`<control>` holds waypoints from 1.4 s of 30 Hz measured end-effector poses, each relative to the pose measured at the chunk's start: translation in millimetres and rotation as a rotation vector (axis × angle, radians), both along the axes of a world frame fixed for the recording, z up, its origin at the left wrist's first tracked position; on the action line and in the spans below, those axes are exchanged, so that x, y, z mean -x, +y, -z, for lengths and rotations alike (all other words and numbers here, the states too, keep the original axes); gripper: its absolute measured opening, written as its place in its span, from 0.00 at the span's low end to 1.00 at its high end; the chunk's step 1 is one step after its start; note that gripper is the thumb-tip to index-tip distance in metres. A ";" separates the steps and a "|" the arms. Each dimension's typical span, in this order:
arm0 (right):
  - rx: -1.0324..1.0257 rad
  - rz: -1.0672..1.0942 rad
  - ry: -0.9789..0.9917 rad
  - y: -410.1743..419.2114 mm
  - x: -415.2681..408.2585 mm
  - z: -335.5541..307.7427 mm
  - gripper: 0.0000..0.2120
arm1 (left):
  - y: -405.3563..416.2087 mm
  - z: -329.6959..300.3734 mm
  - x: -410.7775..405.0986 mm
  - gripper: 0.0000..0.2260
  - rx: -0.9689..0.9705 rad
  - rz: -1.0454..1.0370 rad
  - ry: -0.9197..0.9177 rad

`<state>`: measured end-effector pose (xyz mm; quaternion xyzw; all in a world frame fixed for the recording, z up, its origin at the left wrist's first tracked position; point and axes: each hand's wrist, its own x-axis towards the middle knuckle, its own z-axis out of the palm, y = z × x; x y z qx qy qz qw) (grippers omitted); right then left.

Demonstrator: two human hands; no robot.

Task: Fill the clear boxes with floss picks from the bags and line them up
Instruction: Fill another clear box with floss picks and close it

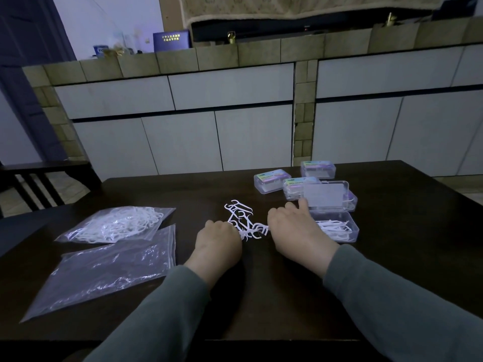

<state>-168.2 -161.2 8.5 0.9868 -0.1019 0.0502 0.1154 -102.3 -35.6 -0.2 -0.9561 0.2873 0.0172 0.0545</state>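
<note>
A loose pile of white floss picks (243,218) lies on the dark table (261,296) between my hands. My left hand (218,242) has its fingers curled on the near end of the pile and pinches some picks. My right hand (295,232) rests just right of the pile, fingers curled, index finger stretched toward the open clear box (339,228), which holds several picks; its lid (325,195) stands raised. At left lie a bag full of picks (117,224) and an empty-looking bag (104,273).
Three closed clear boxes with coloured labels (271,180), (317,168), (295,188) stand at the table's far right, behind the open box. A dark chair (39,178) is at the far left. White cabinets (209,121) fill the background beyond the table.
</note>
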 end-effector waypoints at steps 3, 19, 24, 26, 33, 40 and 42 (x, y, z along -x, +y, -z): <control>-0.042 0.016 -0.061 -12.4 2.7 -9.0 0.14 | -1.3 2.6 -3.6 0.15 0.014 0.013 -0.017; -0.173 0.209 -0.018 -92.1 38.1 -21.1 0.10 | -63.5 -21.6 18.4 0.10 0.420 0.191 -0.058; -0.342 0.076 -0.056 -103.1 51.9 -18.3 0.04 | -91.5 -15.9 23.5 0.09 0.559 0.190 -0.043; -0.434 0.046 -0.093 -109.7 56.0 -15.7 0.02 | -97.8 -11.6 24.2 0.10 0.600 0.202 -0.032; -0.624 0.103 -0.221 -129.5 71.3 -10.0 0.14 | -104.7 -2.1 18.1 0.09 0.662 0.285 -0.060; -0.841 0.188 -0.120 -148.3 79.2 14.1 0.55 | -117.9 -7.6 28.7 0.06 0.734 0.404 0.097; -0.897 0.155 -0.113 -151.4 81.8 17.8 0.60 | -124.1 -8.0 34.5 0.05 0.701 0.415 0.100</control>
